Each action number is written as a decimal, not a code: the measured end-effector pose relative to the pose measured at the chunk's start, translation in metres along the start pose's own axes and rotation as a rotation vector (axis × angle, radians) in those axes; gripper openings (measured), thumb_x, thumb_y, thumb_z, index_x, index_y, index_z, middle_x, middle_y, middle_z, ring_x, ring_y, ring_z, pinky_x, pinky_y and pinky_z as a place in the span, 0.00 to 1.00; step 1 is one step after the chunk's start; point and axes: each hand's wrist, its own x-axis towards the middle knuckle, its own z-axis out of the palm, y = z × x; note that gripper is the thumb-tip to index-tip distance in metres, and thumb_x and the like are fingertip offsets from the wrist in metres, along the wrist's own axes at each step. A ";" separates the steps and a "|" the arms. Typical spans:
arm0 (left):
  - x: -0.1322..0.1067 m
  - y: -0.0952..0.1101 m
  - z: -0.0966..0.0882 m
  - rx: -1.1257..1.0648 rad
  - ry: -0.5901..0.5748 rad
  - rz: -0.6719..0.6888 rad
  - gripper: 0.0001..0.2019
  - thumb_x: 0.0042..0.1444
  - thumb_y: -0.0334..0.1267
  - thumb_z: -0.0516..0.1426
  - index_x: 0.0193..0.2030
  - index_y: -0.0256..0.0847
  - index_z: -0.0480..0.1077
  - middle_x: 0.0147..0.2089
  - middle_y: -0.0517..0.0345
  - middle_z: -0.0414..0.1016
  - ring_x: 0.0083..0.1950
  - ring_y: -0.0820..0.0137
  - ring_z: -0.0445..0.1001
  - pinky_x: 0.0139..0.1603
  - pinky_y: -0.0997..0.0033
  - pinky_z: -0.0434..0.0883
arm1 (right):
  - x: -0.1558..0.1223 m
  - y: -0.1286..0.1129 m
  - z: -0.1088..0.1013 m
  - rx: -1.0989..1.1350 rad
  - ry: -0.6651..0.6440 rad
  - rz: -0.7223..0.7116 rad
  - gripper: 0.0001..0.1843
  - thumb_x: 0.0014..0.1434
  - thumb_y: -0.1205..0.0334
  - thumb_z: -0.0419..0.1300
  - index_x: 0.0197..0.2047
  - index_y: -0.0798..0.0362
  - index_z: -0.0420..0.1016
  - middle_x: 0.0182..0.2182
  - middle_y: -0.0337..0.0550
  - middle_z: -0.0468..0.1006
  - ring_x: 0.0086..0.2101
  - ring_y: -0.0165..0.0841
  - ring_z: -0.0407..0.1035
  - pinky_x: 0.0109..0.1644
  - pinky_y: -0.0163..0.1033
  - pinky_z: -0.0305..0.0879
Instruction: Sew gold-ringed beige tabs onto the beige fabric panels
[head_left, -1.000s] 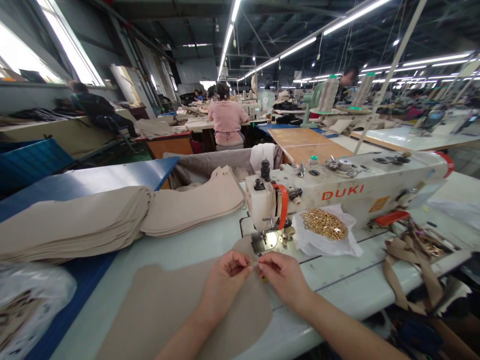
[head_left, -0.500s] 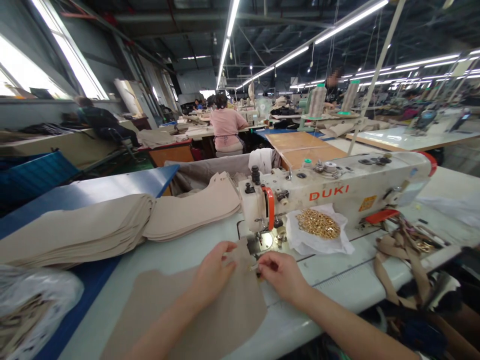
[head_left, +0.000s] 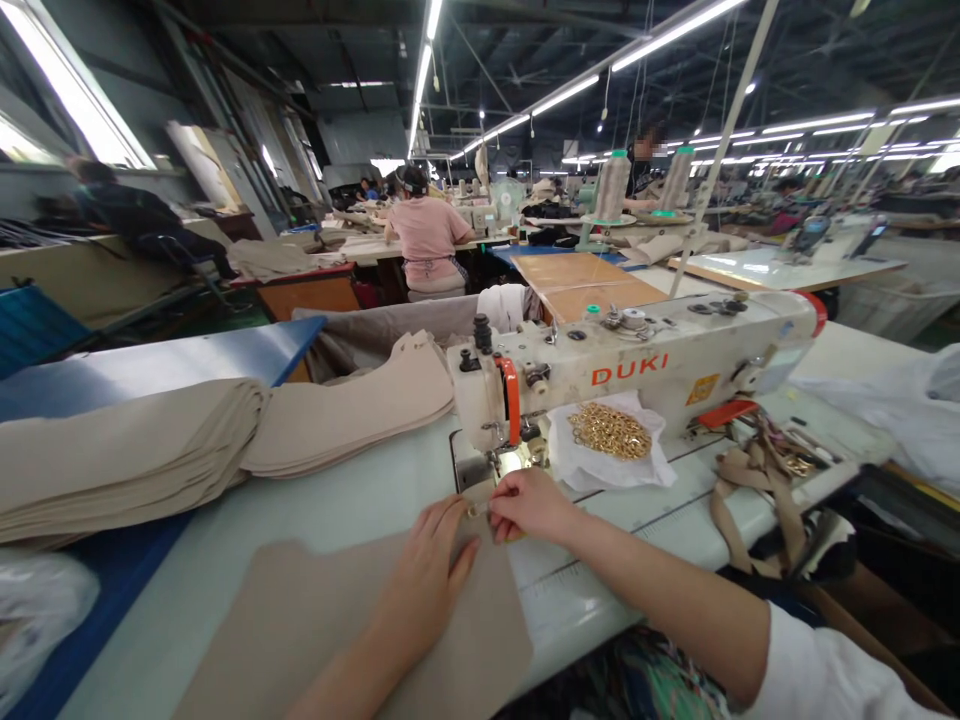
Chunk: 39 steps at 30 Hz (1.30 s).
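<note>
While my left hand (head_left: pixel 424 565), thumb spread, presumably steadies the cloth (head_left: pixel 300 590), my right hand (head_left: pixel 531 505) presses fingertips together, contents unclear, the ring (head_left: pixel 472 511) beside them.

The fabric panel (head_left: pixel 322 590) is plain beige, and the stacked pieces (head_left: pixel 352 410) are of similar colour. The sewing machine (head_left: pixel 686 345) is white with orange lettering (head_left: pixel 630 370). The rings (head_left: pixel 611 432) are gold. The blurred cloth (head_left: pixel 667 672) below seems patterned with green.

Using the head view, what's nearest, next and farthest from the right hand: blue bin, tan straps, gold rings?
1. Gold rings: just right of the right hand.
2. Tan straps: farther over to the right.
3. Blue bin: way back, far left.
</note>
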 end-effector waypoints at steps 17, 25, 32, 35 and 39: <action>0.031 0.012 0.007 0.117 0.060 0.243 0.12 0.60 0.27 0.47 0.29 0.40 0.69 0.31 0.54 0.72 0.36 0.65 0.70 0.39 0.65 0.73 | 0.009 -0.009 -0.004 -0.211 -0.061 0.016 0.16 0.49 0.74 0.55 0.14 0.53 0.65 0.11 0.35 0.71 0.16 0.28 0.70 0.21 0.29 0.68; 0.034 0.009 0.007 0.079 0.008 0.193 0.11 0.57 0.27 0.48 0.28 0.41 0.66 0.30 0.56 0.72 0.36 0.66 0.71 0.39 0.66 0.72 | -0.001 -0.005 -0.015 -0.430 0.040 -0.206 0.10 0.51 0.74 0.56 0.22 0.54 0.71 0.21 0.38 0.75 0.25 0.31 0.72 0.31 0.33 0.66; 0.034 0.010 0.006 0.019 0.041 0.182 0.10 0.55 0.26 0.49 0.29 0.41 0.68 0.32 0.55 0.74 0.37 0.66 0.72 0.41 0.66 0.72 | -0.039 0.028 -0.041 -1.120 -0.066 -0.936 0.08 0.61 0.69 0.55 0.41 0.54 0.75 0.36 0.46 0.76 0.39 0.35 0.66 0.45 0.39 0.63; 0.034 0.010 0.007 -0.007 0.047 0.174 0.09 0.56 0.27 0.49 0.30 0.41 0.68 0.32 0.56 0.75 0.37 0.66 0.72 0.42 0.65 0.72 | -0.043 0.033 -0.043 -1.237 -0.072 -1.034 0.10 0.63 0.67 0.55 0.47 0.55 0.71 0.40 0.47 0.74 0.42 0.36 0.64 0.47 0.40 0.63; 0.033 0.009 0.007 -0.025 0.060 0.182 0.09 0.57 0.28 0.50 0.31 0.41 0.69 0.33 0.55 0.75 0.37 0.66 0.72 0.41 0.65 0.72 | -0.037 0.030 -0.036 -1.234 -0.005 -1.065 0.08 0.63 0.65 0.54 0.43 0.55 0.72 0.38 0.47 0.74 0.42 0.36 0.64 0.49 0.41 0.63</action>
